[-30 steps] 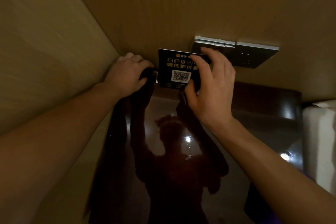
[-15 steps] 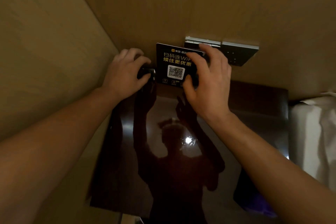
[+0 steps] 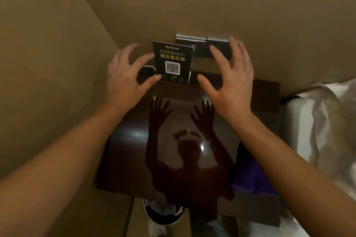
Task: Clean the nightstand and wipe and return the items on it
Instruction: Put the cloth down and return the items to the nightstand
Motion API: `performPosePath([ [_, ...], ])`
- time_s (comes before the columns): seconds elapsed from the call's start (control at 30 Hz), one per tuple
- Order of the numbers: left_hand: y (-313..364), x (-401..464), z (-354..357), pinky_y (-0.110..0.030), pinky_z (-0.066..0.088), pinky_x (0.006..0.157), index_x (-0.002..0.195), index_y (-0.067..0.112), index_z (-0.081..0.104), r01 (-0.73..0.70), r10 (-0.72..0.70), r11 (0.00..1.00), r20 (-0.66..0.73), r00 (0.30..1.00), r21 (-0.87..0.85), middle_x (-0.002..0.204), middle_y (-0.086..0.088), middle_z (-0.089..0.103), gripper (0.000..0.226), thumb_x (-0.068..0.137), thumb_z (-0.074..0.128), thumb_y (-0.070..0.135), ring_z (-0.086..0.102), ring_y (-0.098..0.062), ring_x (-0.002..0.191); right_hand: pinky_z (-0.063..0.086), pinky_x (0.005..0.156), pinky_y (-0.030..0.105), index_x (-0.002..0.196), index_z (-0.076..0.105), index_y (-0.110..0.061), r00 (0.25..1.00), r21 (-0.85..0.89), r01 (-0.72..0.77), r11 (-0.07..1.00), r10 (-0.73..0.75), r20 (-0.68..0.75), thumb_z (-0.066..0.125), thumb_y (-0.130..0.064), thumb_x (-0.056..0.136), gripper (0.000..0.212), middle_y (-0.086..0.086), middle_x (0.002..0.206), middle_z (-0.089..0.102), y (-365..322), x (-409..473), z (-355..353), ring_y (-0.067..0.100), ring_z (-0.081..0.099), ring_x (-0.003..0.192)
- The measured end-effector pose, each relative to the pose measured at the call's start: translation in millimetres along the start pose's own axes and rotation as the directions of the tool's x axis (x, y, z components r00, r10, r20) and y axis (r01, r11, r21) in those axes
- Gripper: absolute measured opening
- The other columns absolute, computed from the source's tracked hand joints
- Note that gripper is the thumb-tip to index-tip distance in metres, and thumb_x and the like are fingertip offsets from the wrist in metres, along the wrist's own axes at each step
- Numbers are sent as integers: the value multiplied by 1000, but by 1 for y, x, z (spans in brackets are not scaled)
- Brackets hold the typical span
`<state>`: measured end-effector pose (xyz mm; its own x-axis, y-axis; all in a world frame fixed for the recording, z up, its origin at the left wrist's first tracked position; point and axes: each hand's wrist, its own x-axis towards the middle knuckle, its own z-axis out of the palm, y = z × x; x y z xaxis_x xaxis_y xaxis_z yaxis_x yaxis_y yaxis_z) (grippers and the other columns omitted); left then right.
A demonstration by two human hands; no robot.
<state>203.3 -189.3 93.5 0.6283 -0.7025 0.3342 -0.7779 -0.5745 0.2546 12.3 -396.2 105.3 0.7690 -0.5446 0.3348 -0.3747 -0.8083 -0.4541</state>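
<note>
A: Surface and surroundings?
B: Dark glossy nightstand [image 3: 134, 150] below both hands, reflecting them. Beige wall beyond the fingertips, bearing switch plates [image 3: 202, 46]. White bedding [image 3: 323, 121] right of the right hand. Purple cloth [image 3: 254, 177] under the right forearm.

A: Items between the hands?
B: Black WiFi QR sign [image 3: 172, 62], upright against the wall. Small dark object [image 3: 146, 72] behind the left thumb; kind unclear.

A: Hands?
B: Left hand [image 3: 125, 79]: fingers spread, thumb tip at the sign's lower left corner. Right hand [image 3: 231, 81]: fingers spread, holding nothing, partly covering one plate.
</note>
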Motion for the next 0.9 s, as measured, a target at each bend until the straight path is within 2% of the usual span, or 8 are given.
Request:
performPosePath([
  [0.17, 16, -22, -10, -50, 34, 113, 137, 38, 56, 5, -4, 1000, -40, 999, 28, 159, -7, 36, 54, 92, 58, 66, 34, -33, 144, 27, 122, 59, 154, 44, -28, 998, -4, -58, 998, 58, -21, 61, -56, 95, 68, 14, 167, 27, -2, -34, -18, 34, 18, 157],
  [0.27, 28, -53, -23, -49, 31, 115, 139, 39, 56, -2, 2, 1000, -52, 999, 4, 161, -7, 34, 55, 93, 56, 68, 31, -32, 145, 28, 122, 58, 154, 44, -28, 994, -30, -84, 996, 82, -68, 62, -57, 94, 69, 14, 167, 27, -12, -74, -34, 33, 19, 157],
  [0.37, 44, -86, -34, -54, 31, 116, 139, 38, 55, -18, 17, 999, -30, 999, -42, 160, -7, 34, 57, 92, 53, 70, 30, -32, 147, 27, 123, 55, 155, 42, -26, 987, -50, -129, 990, 124, -106, 61, -57, 94, 71, 14, 167, 28, -23, -115, -49, 32, 20, 157],
  [0.67, 123, -172, -49, -55, 30, 117, 145, 35, 50, -229, 238, 964, 50, 970, -136, 161, -10, 31, 62, 92, 53, 68, 27, -33, 149, 28, 122, 56, 154, 44, -27, 910, -79, -375, 923, 351, -221, 63, -57, 93, 71, 13, 166, 29, -40, -258, -110, 33, 23, 156],
  [0.9, 219, -229, -23, -51, 24, 119, 143, 38, 49, -419, 455, 878, 129, 881, -232, 162, -9, 29, 59, 92, 51, 68, 23, -32, 152, 30, 121, 53, 152, 49, -25, 803, -105, -550, 829, 490, -339, 68, -54, 91, 70, 13, 164, 35, -12, -385, -162, 33, 28, 154],
])
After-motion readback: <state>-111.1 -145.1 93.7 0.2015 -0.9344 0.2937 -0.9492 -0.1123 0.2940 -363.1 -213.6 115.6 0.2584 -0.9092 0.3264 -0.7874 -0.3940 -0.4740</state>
